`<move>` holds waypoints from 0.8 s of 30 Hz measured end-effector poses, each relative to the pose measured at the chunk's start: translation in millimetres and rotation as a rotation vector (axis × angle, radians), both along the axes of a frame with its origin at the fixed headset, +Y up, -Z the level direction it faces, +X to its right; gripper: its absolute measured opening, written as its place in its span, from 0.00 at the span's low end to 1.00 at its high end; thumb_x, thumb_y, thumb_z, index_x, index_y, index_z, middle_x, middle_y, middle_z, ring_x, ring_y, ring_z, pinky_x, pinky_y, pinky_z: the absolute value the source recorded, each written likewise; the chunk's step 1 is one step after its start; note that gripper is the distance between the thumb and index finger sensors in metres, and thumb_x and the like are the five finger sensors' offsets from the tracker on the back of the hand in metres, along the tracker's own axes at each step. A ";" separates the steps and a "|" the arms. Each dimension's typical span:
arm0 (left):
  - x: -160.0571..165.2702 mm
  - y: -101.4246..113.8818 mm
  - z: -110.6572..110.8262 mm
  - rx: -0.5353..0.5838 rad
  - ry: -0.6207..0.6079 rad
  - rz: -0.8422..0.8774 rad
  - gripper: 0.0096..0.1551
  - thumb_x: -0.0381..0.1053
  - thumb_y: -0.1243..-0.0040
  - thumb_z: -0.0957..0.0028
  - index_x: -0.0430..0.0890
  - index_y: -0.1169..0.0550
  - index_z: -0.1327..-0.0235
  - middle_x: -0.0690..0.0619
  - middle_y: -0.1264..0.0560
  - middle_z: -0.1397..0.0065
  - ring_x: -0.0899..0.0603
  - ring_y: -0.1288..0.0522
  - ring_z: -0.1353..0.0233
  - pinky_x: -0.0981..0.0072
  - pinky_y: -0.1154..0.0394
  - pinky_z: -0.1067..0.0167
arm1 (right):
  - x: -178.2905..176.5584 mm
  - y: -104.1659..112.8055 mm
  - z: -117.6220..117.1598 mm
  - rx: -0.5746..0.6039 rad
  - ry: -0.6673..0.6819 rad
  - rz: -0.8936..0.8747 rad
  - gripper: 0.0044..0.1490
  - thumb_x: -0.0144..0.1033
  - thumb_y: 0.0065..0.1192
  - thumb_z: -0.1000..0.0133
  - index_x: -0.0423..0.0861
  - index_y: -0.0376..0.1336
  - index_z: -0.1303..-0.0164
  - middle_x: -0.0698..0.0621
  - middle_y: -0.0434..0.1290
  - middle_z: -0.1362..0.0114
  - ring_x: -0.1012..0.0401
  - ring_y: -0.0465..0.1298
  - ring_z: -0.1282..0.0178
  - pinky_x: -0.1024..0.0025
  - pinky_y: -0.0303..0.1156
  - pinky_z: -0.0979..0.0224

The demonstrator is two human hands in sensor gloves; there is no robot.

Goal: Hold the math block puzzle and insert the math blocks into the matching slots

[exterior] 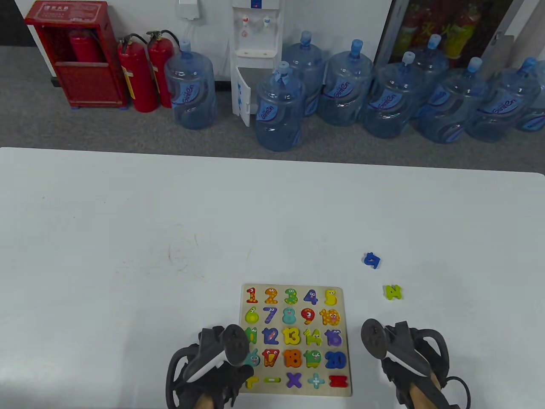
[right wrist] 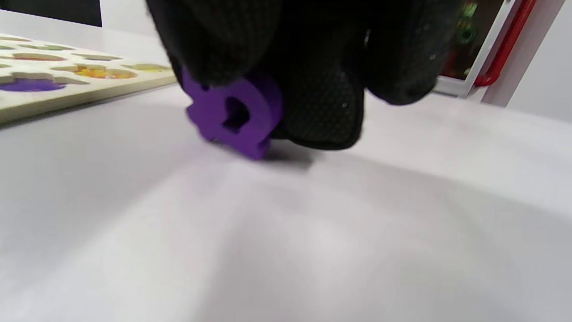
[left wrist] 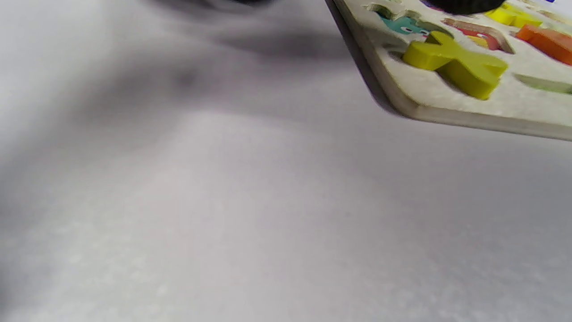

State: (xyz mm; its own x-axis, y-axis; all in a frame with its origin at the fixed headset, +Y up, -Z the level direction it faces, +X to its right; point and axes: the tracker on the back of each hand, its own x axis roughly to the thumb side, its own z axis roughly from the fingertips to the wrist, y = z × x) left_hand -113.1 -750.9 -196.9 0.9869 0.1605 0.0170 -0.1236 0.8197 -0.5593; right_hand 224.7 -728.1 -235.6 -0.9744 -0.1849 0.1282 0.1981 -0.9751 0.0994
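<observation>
The wooden puzzle board lies flat near the table's front edge, with coloured number and sign blocks in its slots. My left hand covers the board's lower left corner. In the left wrist view a dark fingertip rests on the board beyond a yellow sign block. To the right of the board my right hand is low over the table. Its gloved fingers pinch a purple block that touches the tabletop. The board's edge shows at the left of that view.
Two loose blocks lie on the table right of the board: a blue one farther back and a green one nearer. Beyond the table's far edge stand water bottles, a dispenser and fire extinguishers.
</observation>
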 end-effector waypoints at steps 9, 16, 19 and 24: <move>-0.1 0.1 -0.2 -0.001 0.001 0.001 0.53 0.66 0.52 0.58 0.47 0.56 0.25 0.43 0.59 0.21 0.28 0.59 0.21 0.31 0.50 0.27 | -2.0 -2.6 1.6 -0.140 0.004 -0.063 0.30 0.28 0.58 0.62 0.57 0.72 0.50 0.55 0.80 0.44 0.58 0.82 0.48 0.57 0.74 0.34; 0.0 0.0 -0.3 -0.001 0.001 0.001 0.53 0.66 0.52 0.58 0.47 0.56 0.25 0.43 0.59 0.21 0.28 0.59 0.21 0.31 0.50 0.27 | -5.4 -6.3 1.0 -0.036 0.004 -0.043 0.30 0.28 0.58 0.60 0.58 0.70 0.47 0.56 0.78 0.41 0.59 0.80 0.45 0.57 0.72 0.32; 0.1 0.1 -0.3 -0.001 0.000 0.001 0.53 0.66 0.52 0.58 0.47 0.56 0.25 0.43 0.59 0.21 0.28 0.59 0.21 0.31 0.50 0.27 | -5.0 -4.9 0.5 0.035 -0.012 -0.039 0.31 0.29 0.57 0.59 0.59 0.68 0.45 0.57 0.76 0.38 0.59 0.79 0.42 0.56 0.71 0.30; 0.1 0.1 -0.4 -0.001 0.001 0.002 0.53 0.66 0.52 0.58 0.47 0.55 0.25 0.43 0.59 0.21 0.28 0.59 0.21 0.30 0.50 0.27 | -3.3 -1.8 1.8 0.075 -0.028 -0.034 0.32 0.29 0.56 0.58 0.59 0.65 0.41 0.56 0.72 0.33 0.59 0.78 0.38 0.55 0.70 0.29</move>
State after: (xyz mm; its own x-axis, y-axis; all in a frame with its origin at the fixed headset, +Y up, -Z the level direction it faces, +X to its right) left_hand -113.0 -750.8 -197.3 0.9866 0.1623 0.0163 -0.1255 0.8189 -0.5601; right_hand 221.4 -729.9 -233.8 -0.9833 -0.1595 0.0878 0.1627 -0.9862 0.0306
